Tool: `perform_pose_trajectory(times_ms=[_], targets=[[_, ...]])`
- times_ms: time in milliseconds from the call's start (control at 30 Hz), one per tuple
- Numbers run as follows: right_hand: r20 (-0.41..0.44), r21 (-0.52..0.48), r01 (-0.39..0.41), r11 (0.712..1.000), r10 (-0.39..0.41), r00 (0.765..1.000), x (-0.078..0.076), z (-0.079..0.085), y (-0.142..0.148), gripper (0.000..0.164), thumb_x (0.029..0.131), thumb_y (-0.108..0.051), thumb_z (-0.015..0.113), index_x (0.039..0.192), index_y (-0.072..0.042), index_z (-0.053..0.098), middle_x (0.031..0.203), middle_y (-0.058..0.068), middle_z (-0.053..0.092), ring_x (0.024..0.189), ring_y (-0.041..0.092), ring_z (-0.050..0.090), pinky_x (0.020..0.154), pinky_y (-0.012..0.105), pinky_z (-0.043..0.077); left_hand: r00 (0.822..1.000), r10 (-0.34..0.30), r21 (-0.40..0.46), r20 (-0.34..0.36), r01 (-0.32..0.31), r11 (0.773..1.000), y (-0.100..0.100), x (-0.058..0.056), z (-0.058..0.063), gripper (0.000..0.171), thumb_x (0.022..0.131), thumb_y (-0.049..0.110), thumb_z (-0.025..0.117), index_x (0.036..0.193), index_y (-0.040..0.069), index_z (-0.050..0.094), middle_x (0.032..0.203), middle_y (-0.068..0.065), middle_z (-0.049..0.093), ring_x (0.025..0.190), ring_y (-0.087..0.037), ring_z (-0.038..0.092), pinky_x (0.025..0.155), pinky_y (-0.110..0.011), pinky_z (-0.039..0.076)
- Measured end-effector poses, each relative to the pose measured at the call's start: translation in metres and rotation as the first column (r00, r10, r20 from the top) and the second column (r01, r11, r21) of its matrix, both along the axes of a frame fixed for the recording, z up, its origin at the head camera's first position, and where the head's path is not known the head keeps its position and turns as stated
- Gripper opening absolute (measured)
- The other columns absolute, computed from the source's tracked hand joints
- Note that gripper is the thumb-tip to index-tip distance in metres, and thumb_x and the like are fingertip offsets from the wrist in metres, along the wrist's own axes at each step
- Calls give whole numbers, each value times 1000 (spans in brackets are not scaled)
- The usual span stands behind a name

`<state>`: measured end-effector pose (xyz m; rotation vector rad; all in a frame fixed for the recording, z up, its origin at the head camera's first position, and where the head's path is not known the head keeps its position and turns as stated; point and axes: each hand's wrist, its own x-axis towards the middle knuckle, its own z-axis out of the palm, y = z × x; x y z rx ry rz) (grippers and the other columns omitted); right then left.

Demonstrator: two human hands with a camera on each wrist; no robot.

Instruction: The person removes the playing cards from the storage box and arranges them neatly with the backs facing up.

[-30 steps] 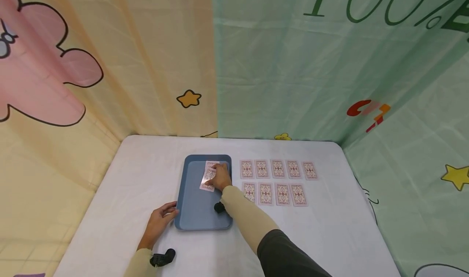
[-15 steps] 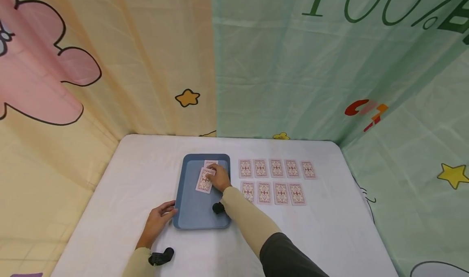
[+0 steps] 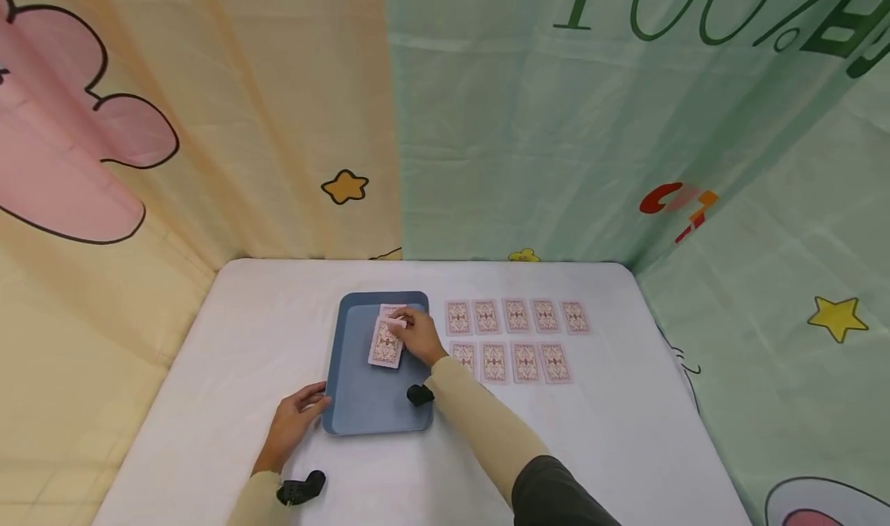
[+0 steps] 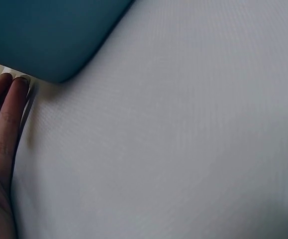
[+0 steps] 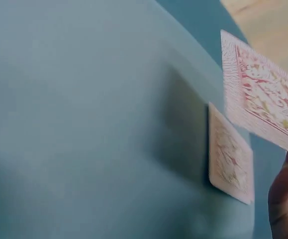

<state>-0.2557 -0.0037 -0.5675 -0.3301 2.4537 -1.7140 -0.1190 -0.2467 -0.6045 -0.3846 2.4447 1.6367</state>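
My right hand (image 3: 421, 336) pinches a playing card (image 3: 385, 345) by its far right corner, over the blue tray (image 3: 354, 414). The card's patterned red-and-white back faces up. In the right wrist view this card (image 5: 268, 89) is raised above the tray floor, and a small stack of cards (image 5: 231, 159) lies below it. A bit of the stack (image 3: 392, 309) shows past the held card in the head view. My left hand (image 3: 292, 422) rests at the tray's left side, fingers extended. Its fingertips (image 4: 17, 87) are right at the tray's edge in the left wrist view.
Right of the tray, two rows of face-down cards (image 3: 517, 315) lie on the white table (image 3: 626, 449). The nearer row (image 3: 525, 362) is partly behind my right forearm. Patterned curtains (image 3: 487, 147) stand around the table's back and sides.
My right hand has drawn the card off the stack, toward me and slightly left, uncovering the stack's far end. The left hand keeps its place at the tray. The head view has shifted slightly.
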Motion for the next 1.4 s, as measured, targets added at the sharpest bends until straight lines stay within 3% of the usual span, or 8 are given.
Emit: perform_pose_trajectory(times_ms=[233,433,533,800,933,1100,1400], targets=[[42,-92,-20,996,24,999,5,12,31,17,92,-11,65,108,-5,70,96,10,66,65,10,46,60,22,41,1000,5,-9,-1,-5,1000,0,-3,0,49,91,26,68,132,0,57,112,-14,66,105,-17,59,82,-17,44],[43,-112,-53,992,58,997,12,11,64,24,92,-12,65,113,0,67,104,16,68,74,10,55,67,25,47,1000,4,-7,3,-4,1000,-1,-1,0,48,91,22,68,131,-2,56,111,-14,67,96,-7,60,79,-15,44],[56,-108,-30,994,36,998,14,14,82,22,92,-11,66,111,0,66,105,14,68,80,14,59,74,30,51,1000,5,0,-7,-5,1000,-1,-1,1,48,91,22,68,131,-2,57,110,-14,67,94,-3,59,80,-15,45],[67,-109,78,991,-71,995,6,10,132,22,90,-11,68,109,0,67,86,7,67,64,11,49,62,24,45,1000,3,-1,10,-3,1000,0,0,3,48,91,24,68,131,-1,56,110,-13,67,95,-4,58,81,-15,43],[77,-89,120,989,-113,991,5,7,156,24,90,-12,68,111,0,67,91,11,65,69,13,50,63,23,44,1000,5,-6,12,-5,1000,0,0,2,48,91,24,68,131,0,57,109,-12,67,96,-5,59,81,-16,43],[76,-54,111,992,-107,991,6,1,189,27,90,-14,68,113,2,66,93,17,63,69,15,50,62,23,44,1000,2,-10,13,-2,1000,0,1,1,49,92,26,67,132,0,56,112,-12,67,100,-8,58,82,-15,42],[100,7,189,982,-188,977,8,-3,238,24,91,-10,67,113,-1,67,95,11,63,72,15,52,64,24,47,1000,6,3,-1,-6,1000,-1,1,0,49,91,25,68,131,0,57,110,-12,67,94,-1,58,80,-14,43]])
